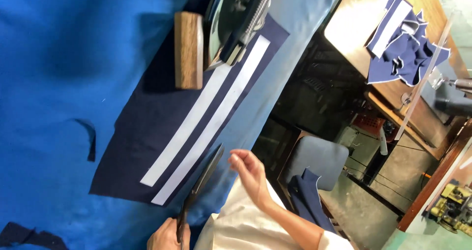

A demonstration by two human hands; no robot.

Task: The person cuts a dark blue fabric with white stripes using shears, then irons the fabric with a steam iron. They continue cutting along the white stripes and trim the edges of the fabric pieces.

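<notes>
Scissors [201, 183] gripped in one hand [167, 235], which one unclear, blades beside navy fabric panel [147, 117] carrying two white strips [206, 112]. Right hand [250, 174] loosely open, empty, just beyond blades. Panel appears uncut. Wooden block [189, 50] and iron [236, 19] farther off on bench [54, 83].

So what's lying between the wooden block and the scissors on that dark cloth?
In the head view, two white strips run side by side along the navy cloth, filling the stretch between the wooden block and the scissors.
</notes>
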